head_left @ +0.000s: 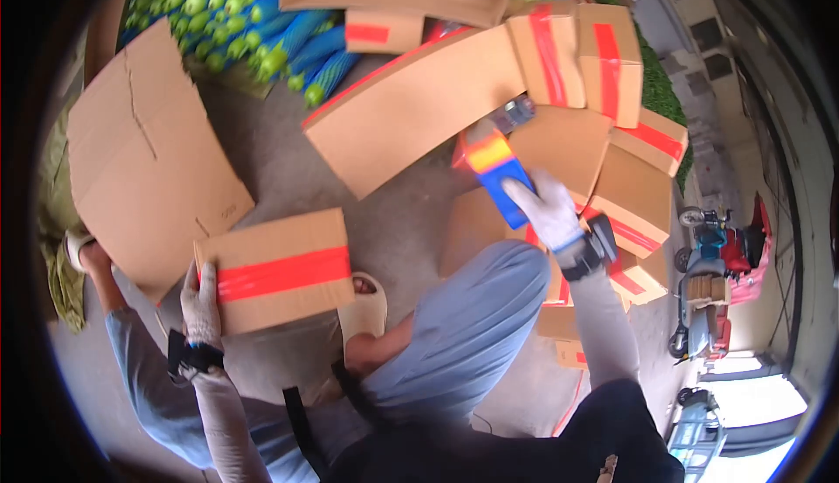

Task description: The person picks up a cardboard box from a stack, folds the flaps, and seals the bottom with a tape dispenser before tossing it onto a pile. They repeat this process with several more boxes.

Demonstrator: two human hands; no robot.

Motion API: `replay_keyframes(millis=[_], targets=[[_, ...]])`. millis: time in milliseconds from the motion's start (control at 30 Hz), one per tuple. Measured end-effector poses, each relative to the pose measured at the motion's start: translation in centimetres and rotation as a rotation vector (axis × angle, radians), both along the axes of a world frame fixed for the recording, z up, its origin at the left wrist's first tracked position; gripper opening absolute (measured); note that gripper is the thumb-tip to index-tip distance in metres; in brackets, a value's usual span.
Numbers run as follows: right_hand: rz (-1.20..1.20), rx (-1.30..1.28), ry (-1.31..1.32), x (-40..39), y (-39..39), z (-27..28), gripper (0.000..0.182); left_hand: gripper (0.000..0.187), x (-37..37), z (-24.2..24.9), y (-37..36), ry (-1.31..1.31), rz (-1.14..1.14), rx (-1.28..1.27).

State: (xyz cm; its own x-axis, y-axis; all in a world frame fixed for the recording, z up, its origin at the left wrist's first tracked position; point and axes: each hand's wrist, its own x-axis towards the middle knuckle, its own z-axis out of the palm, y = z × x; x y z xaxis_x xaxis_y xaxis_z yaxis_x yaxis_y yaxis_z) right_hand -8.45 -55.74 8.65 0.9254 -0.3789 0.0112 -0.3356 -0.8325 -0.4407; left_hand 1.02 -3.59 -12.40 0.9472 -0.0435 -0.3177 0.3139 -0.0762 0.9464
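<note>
While the left hand (200, 306) grips the left end of a taped carton (275, 271), the right hand (546, 210) is closed on a blue tape dispenser (498, 170) over the carton pile (612, 146). One red strip already seals the held carton; flat cardboard (144, 155) lies unfolded alongside. Its long axis runs left-right, slightly uptilted rightward.

Green fruit in blue netting (236, 20) lies heaped at the top left. A flattened cardboard sheet (144, 155) rests on the concrete floor (288, 164). Parked scooters (712, 260) stand at right.
</note>
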Motion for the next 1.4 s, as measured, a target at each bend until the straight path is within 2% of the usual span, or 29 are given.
replay_keyframes(millis=[33,67,100,133,200,267,300,400,467,533,567,600,633,667,700,733,800,833,867,933,1000,1067,1133,1167,1200,1233,1267,1367,1400], targets=[[-0.056,-0.211,-0.065,-3.1,-1.2,0.7,0.033,0.050,-0.1,-0.3,0.1,-0.036,0.002,0.035],[-0.116,-0.286,-0.145,-6.0,-3.4,-0.8,0.037,0.049,0.0,-0.6,0.0,-0.079,0.011,0.065],[-0.208,-0.538,-0.065,-8.6,-5.2,-2.4,0.040,0.048,0.1,-0.8,-0.1,-0.083,0.028,0.013],[-0.249,-0.609,0.028,-11.3,-6.6,-4.2,0.042,0.048,0.0,-1.1,0.0,-0.076,0.042,-0.033],[-0.273,-0.543,0.068,-16.1,-9.3,-8.6,0.044,0.047,0.1,-1.9,0.3,-0.072,0.040,-0.075],[-0.321,-0.394,0.231,-16.8,-8.3,-8.4,0.045,0.045,-0.2,-1.3,0.5,-0.048,-0.006,-0.088],[-0.408,-0.578,0.297,-15.8,-7.7,-8.4,0.044,0.045,-0.6,0.1,0.8,-0.009,-0.053,-0.128],[-0.291,-0.444,-0.430,-9.5,-2.5,-4.7,0.043,0.045,-2.0,0.1,2.1,-0.037,-0.126,-0.106],[-0.208,-0.085,-0.253,-6.4,2.0,-5.2,0.055,0.047,-3.5,0.8,1.4,0.072,-0.051,-0.193],[0.084,0.282,0.064,-3.2,9.3,-4.8,0.087,0.057,-4.7,-0.9,1.6,0.038,-0.040,-0.086],[0.112,0.329,0.277,-1.9,12.5,-7.4,0.099,0.059,-5.6,1.0,1.0,0.117,-0.013,-0.060],[0.141,0.413,0.513,-1.0,16.1,-7.0,0.106,0.058,-5.8,1.1,1.1,0.070,-0.047,-0.130],[0.134,0.484,0.583,-0.8,18.1,-13.6,0.102,0.056,-6.6,2.8,0.6,0.002,-0.048,-0.103],[0.139,1.126,0.620,-1.4,21.0,-9.5,0.096,0.055,-6.9,4.2,0.1,-0.069,-0.056,-0.078],[0.042,1.271,0.597,-1.8,22.1,-11.5,0.096,0.055,-6.5,-2.8,1.8,-0.063,0.071,-0.210],[-0.060,1.412,0.568,-2.1,23.2,-13.5,0.100,0.054,-7.5,-0.7,1.8,-0.097,0.081,-0.075],[-0.025,1.317,0.498,-3.5,23.6,-11.7,0.102,0.051,-8.9,2.1,2.2,-0.156,0.019,0.142],[0.042,1.109,0.443,-4.4,22.9,-11.6,0.103,0.057,-9.6,5.2,1.1,-0.121,0.017,-0.001],[0.131,0.998,0.181,-5.6,22.1,-11.3,0.104,0.064,-10.1,8.4,-0.7,-0.080,0.016,-0.147],[0.236,0.600,-0.326,-8.1,20.6,-10.6,0.106,0.057,-10.5,10.7,-2.7,-0.137,-0.080,-0.151],[0.117,0.815,-0.382,-11.0,17.4,-3.3,0.109,0.047,-9.2,10.0,-6.6,-0.344,-0.156,-0.307],[0.045,0.597,-0.480,-13.7,13.7,-0.9,0.116,0.045,-8.5,12.3,-12.5,-0.402,-0.268,-0.270],[-0.086,0.333,-0.484,-17.5,10.1,-1.6,0.114,0.048,-8.2,16.3,-18.6,-0.463,-0.444,-0.336],[-0.144,0.187,-0.469,-19.4,7.9,-2.2,0.113,0.051,-7.9,18.8,-22.2,-0.593,-0.525,-0.293],[-0.220,0.142,-0.606,-20.2,6.7,-1.3,0.110,0.054,-7.8,20.8,-25.9,-0.725,-0.593,-0.249],[-0.295,0.093,-0.741,-21.1,5.5,-0.5,0.107,0.067,-7.7,20.2,-30.6,-0.450,-0.710,-0.629],[-0.421,0.179,-1.056,-20.5,4.7,1.7,0.103,0.077,-7.1,21.4,-35.2,-0.436,-0.865,-0.654],[-0.499,0.010,-1.177,-20.3,-4.9,5.4,0.099,0.101,-5.8,25.3,-45.8,-1.073,-0.818,0.079],[-0.458,-0.033,-1.214,-20.0,-9.6,6.0,0.098,0.097,-5.9,25.1,-47.9,-0.943,-0.829,0.081]])
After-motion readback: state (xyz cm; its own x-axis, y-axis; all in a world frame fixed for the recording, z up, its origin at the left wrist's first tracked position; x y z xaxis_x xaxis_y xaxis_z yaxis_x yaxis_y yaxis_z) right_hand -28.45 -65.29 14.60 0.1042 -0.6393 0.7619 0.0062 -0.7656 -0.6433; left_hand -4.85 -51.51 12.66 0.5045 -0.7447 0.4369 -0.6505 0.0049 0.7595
